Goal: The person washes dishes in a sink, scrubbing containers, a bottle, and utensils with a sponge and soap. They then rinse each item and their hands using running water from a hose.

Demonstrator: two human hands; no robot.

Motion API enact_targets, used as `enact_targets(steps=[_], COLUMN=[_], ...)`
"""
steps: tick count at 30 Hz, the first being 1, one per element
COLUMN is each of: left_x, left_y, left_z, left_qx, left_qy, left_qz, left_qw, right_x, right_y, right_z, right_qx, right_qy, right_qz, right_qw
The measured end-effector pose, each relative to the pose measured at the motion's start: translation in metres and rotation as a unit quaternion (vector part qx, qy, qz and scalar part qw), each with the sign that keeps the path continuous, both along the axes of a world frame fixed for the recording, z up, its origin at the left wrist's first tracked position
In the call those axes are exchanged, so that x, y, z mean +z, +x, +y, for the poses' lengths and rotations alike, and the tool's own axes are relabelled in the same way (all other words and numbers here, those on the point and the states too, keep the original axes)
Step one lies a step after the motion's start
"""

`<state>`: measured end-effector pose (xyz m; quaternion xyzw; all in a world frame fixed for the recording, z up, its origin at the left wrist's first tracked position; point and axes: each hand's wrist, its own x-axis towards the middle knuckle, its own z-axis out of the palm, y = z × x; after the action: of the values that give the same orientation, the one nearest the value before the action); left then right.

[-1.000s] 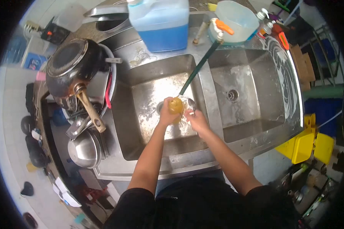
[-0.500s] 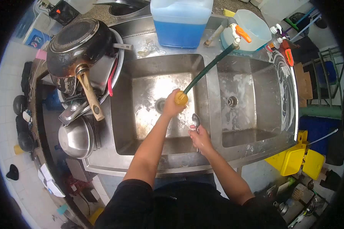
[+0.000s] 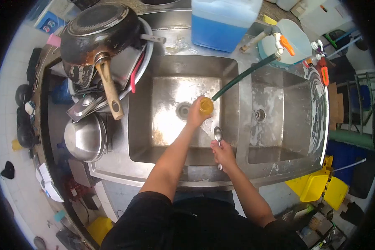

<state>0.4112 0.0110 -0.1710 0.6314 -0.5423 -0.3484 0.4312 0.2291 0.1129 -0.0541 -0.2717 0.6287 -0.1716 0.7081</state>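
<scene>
My left hand (image 3: pixel 196 116) is wrapped round a small amber cup (image 3: pixel 206 106) above the left sink basin (image 3: pixel 175 137). The cup's round mouth faces up toward me. The end of a dark green hose (image 3: pixel 239 77) lies right at the cup's far right rim. Lower and to the right, near the basin's front, my right hand (image 3: pixel 224 156) is closed on a metal spoon (image 3: pixel 218 134). The spoon's bowl points away from me, and its handle end shows below my fingers.
A blackened pan (image 3: pixel 98 31) tops a pile of cookware at left, above steel bowls (image 3: pixel 84 137). Behind the basin stands a jug of blue liquid (image 3: pixel 221 31). The hose runs from an orange-handled tap (image 3: pixel 286 45) beside a pale tub (image 3: pixel 298 52). Suds streak the right basin (image 3: pixel 275 121).
The view has shifted, so the sink sits further right. The hose end, over the cup's mouth before, is now at its far right rim. Both hands keep their holds.
</scene>
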Motion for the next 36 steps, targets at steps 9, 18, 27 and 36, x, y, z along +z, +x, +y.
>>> enact_targets(steps=[9, 18, 27, 36], left_x=[-0.008, 0.047, 0.182, 0.231], left_y=[-0.017, 0.039, 0.137, 0.165], left_z=[-0.006, 0.113, 0.276, 0.379], left_qx=[0.061, -0.006, 0.159, 0.349], left_qy=[0.023, 0.077, 0.077, 0.046], left_qz=[0.004, -0.044, 0.139, 0.043], left_qw=[0.998, 0.996, 0.975, 0.935], right_x=[0.011, 0.061, 0.160, 0.275], right_y=[0.011, 0.048, 0.199, 0.261], right_z=[0.005, -0.045, -0.135, -0.114], right_qx=[0.015, 0.244, 0.301, 0.386], right_qy=[0.019, -0.262, -0.673, -0.696], right_qz=[-0.034, 0.030, 0.157, 0.256], right_qw=[0.999, 0.933, 0.657, 0.548])
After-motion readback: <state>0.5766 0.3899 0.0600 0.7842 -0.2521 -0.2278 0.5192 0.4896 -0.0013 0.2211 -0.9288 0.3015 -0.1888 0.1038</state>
